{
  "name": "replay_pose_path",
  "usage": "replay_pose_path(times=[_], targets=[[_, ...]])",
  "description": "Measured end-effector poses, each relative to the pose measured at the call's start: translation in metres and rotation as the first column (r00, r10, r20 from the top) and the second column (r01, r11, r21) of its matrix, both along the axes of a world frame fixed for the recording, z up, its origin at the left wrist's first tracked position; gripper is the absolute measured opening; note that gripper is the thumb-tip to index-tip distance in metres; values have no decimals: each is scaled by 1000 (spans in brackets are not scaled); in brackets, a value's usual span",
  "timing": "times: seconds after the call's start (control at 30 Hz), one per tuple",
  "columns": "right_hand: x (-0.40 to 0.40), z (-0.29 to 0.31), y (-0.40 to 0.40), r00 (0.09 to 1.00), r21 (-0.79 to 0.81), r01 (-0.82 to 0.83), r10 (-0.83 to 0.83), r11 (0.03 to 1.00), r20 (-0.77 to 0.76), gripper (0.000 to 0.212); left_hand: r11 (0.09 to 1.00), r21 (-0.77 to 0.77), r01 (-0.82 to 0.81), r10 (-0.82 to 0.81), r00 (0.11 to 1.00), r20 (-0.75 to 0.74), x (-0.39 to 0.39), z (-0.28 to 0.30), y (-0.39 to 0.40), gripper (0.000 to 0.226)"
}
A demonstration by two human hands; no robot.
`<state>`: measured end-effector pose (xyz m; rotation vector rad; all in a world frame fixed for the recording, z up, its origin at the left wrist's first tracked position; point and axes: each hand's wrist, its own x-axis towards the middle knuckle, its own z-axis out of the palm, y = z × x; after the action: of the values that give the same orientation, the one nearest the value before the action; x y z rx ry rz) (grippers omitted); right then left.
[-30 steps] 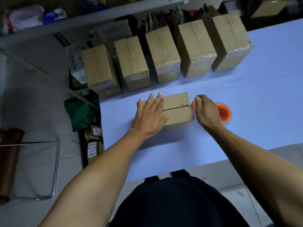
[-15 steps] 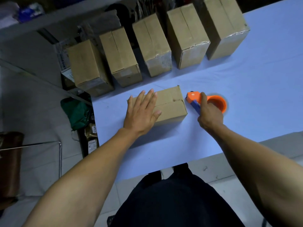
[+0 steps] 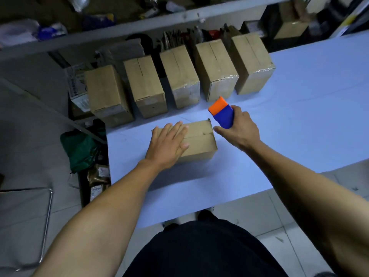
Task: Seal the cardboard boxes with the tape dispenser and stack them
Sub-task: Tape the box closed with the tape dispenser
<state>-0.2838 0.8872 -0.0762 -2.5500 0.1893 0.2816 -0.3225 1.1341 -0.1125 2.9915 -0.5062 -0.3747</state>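
Pressing down on a small cardboard box [image 3: 196,140], the left hand [image 3: 167,145] lies flat on its top, fingers straight and slightly spread, thumb resting near the seam between the 2 flaps. That box sits on a pale blue table [image 3: 299,120], near the table's left end and close to the person's body. Its flaps are folded shut, so whatever is inside cannot be seen; whether tape covers the seam cannot be told.

Just right of the box, the right hand [image 3: 239,128] holds a tape dispenser [image 3: 222,112] lifted off the table. Fingers curl around the blue body, and the thumb points left toward the box corner. An orange end of the dispenser sticks up and away from the hand, close to the box's far right corner but not touching it.

Along the far edge of the table stands a row of 5 boxes [image 3: 180,76], side by side, each closed with a seam running down its top. Shiny tape shows on the near ends of several of them. Their contents are hidden.

Behind the row, a shelf [image 3: 119,31] holds blurred clutter. On the floor left of the table lies a green bag [image 3: 79,148], with a metal chair frame [image 3: 47,216] nearer the person.
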Motion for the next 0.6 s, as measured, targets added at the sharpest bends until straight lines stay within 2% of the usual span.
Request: replay_pose_path(times=[0.07,0.13,0.27,0.4,0.43,0.47,0.5,0.53,0.6], targets=[[6,22,10,990,-89,-135,138,987,33,65,1000,-9,28,-28,999,-33,0,2,3,85],[11,39,19,962,-183,-263,273,947,28,59,997,-15,80,-81,995,-61,2,4,8,85],[15,63,33,910,-353,-383,415,854,17,48,994,-3,110,-110,992,-66,0,1,12,63],[16,77,53,851,-257,-517,522,817,-51,38,996,-31,79,-81,996,-44,-1,3,9,60],[14,75,59,838,-235,-541,541,808,-70,38,993,-83,81,-82,997,1,-4,3,10,60],[12,72,64,835,-235,-546,544,804,-78,38,977,-209,31,-19,998,57,-8,-1,12,58],[10,70,68,837,-249,-542,542,803,-72,38,921,-381,-79,122,989,88,-10,-7,16,53],[10,69,70,841,-259,-534,538,805,-61,38,814,-543,-204,297,951,87,-13,-14,20,47],[11,69,71,853,-263,-514,520,817,-50,38,614,-687,-389,512,859,-29,-19,-19,23,51]])
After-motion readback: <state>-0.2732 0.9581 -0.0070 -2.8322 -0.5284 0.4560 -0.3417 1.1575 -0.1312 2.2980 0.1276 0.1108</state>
